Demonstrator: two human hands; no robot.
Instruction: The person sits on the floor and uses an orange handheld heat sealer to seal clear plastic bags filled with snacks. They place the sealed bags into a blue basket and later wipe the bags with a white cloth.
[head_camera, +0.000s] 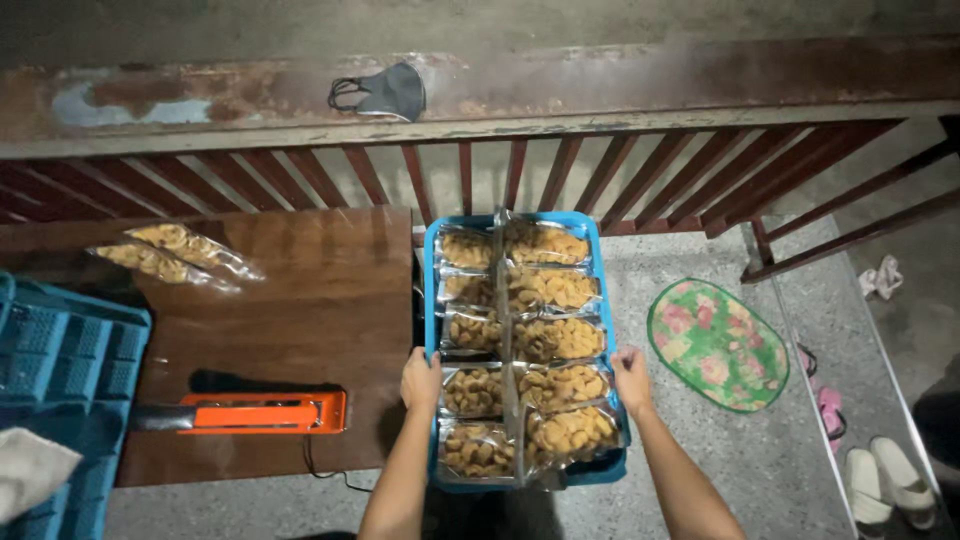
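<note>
Both hands grip a blue rectangular plastic tray (432, 300) by its long sides, the left hand (421, 380) and right hand (631, 378) level to balance it just beside a dark wooden table (300, 300). Clear plastic packets of golden fried snacks (545, 338) fill it in two rows. Two more clear packets (175, 252) lie on the table, near an orange heat sealer (262, 412).

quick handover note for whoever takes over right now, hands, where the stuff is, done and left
Left hand grips the left rim of the blue plastic tray; right hand grips its right rim.
The tray sits beside the brown wooden table, filled with two rows of clear sealed snack bags.
Done: tray packed.
Left: two clear snack bags lie on the table, near the orange heat sealer.
</note>
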